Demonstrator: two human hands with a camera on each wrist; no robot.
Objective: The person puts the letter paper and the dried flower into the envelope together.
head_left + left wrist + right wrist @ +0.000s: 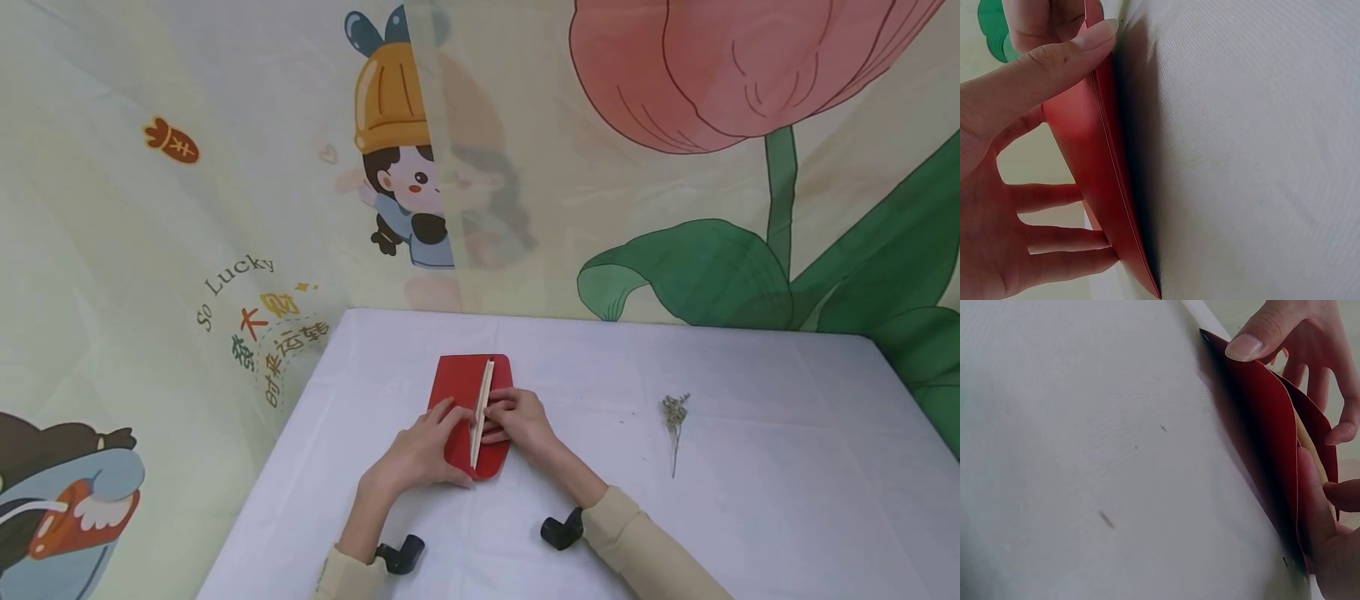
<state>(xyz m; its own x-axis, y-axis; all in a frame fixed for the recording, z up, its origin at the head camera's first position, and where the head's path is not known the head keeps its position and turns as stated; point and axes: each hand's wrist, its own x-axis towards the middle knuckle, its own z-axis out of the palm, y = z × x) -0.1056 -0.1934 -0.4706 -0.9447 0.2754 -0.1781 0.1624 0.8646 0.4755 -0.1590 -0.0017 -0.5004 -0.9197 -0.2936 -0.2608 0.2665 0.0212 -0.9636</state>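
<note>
A red envelope [459, 379] with a rounded flap lies on the white table, its mouth spread apart. A thin cream-coloured insert [483, 396] shows in the mouth; what it is cannot be told. My left hand [426, 448] holds the envelope from the left, thumb at the near edge and fingers spread over the red face [1094, 162]. From the right, my right hand [525, 421] reaches into the mouth. In the right wrist view its finger and thumb pinch the cream edge [1311, 440], with the finger partly hidden behind the red flap [1266, 406].
A small dried flower sprig [674, 421] lies on the white tablecloth [765, 500] to the right. Dark specks [1105, 519] dot the cloth near the envelope. Behind the table hangs a printed curtain [517, 275] with a large flower.
</note>
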